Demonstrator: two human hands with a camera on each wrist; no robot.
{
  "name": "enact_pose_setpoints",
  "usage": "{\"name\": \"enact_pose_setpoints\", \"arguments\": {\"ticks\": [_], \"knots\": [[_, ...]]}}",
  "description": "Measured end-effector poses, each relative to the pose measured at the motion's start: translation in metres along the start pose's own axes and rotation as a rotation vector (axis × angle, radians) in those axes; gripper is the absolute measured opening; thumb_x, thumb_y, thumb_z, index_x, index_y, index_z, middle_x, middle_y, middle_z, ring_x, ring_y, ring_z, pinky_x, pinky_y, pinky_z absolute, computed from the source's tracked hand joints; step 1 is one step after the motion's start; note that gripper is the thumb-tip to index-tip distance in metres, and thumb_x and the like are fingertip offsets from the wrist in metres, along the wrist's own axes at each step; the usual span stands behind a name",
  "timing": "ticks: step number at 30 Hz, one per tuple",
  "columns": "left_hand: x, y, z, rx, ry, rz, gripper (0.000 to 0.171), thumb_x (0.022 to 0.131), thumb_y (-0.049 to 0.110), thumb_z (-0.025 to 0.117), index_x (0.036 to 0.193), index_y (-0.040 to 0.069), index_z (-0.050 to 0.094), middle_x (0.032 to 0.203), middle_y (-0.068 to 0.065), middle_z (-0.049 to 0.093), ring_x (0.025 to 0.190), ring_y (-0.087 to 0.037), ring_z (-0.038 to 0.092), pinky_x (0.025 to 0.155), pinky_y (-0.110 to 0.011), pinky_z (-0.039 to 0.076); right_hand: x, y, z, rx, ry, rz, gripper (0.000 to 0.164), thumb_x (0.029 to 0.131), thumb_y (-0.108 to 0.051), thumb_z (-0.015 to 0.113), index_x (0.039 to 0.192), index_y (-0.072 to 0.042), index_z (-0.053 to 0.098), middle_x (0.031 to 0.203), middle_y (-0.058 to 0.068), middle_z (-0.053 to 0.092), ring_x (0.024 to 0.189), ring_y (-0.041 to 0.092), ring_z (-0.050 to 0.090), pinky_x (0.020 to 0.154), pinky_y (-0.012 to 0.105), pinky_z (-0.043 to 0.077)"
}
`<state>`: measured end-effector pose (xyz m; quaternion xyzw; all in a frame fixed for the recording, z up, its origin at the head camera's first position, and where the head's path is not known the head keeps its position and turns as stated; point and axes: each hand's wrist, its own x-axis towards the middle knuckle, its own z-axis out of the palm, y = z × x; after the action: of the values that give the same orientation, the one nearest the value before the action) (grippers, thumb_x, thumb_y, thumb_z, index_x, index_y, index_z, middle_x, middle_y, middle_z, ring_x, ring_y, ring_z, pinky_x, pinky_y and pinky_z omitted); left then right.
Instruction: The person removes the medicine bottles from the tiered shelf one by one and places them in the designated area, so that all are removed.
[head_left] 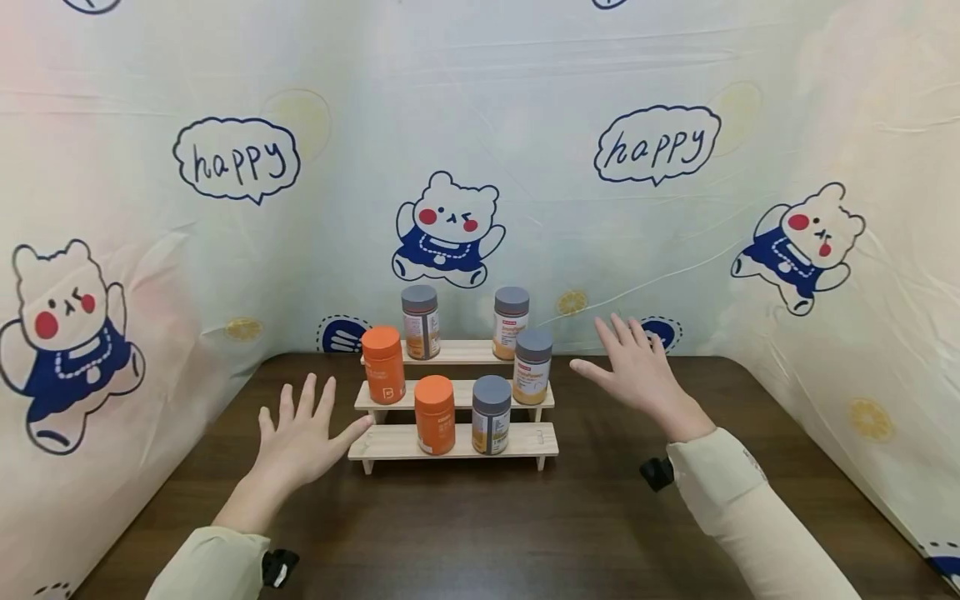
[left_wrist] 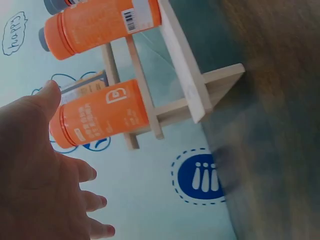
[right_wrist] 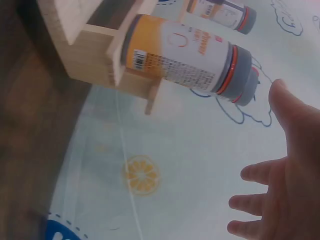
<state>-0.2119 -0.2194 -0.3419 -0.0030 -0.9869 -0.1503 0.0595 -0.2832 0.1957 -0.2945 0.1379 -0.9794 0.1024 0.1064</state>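
A three-step wooden rack [head_left: 517, 440] bears several supplement bottles. On its top step stand two grey-capped bottles, one left [head_left: 421, 327] and one right [head_left: 511, 327]. The middle step carries an orange bottle [head_left: 383, 371] at its left end and a grey-capped bottle [head_left: 532, 373] at its right. Lowest are an orange bottle [head_left: 435, 421] and a grey-capped bottle [head_left: 491, 421]. My left hand [head_left: 303, 437], fingers spread, is held left of the rack with nothing in it. My right hand [head_left: 637, 371] is likewise spread and bare, right of the middle step's grey-capped bottle.
The rack stands on a dark brown wooden table [head_left: 465, 525]. Behind and at both sides hangs a pale cloth [head_left: 525, 108] printed with bears and the word "happy". Black wrist straps [head_left: 656, 473] sit at both sleeve cuffs.
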Motion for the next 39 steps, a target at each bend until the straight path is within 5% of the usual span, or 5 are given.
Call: {"name": "enact_pose_setpoints", "arguments": {"ticks": [22,39], "knots": [[0.005,-0.028,0.037,-0.134,-0.026,0.051,0.093,0.087,0.059,0.047,0.142,-0.01,0.018,0.144,-0.036,0.003,0.126,-0.058,0.001,0.095,-0.07,0.007,0.046,-0.043,-0.029,0.102,0.062,-0.171,0.082,0.086,-0.06,0.049,0.146,-0.008,0.027,0.147,0.017,0.025,0.133,0.035,0.021,0.104,0.055,0.018],[0.004,-0.031,0.052,-0.286,-0.087,0.077,0.089,0.088,0.046,0.057,0.14,-0.013,0.015,0.143,-0.037,0.005,0.128,-0.055,0.005,0.097,-0.066,0.015,0.08,-0.067,-0.017,0.279,0.066,-0.202,0.066,0.087,-0.044,0.06,0.141,-0.014,0.039,0.145,0.009,0.034,0.132,0.027,0.028,0.104,0.047,0.026]]}}
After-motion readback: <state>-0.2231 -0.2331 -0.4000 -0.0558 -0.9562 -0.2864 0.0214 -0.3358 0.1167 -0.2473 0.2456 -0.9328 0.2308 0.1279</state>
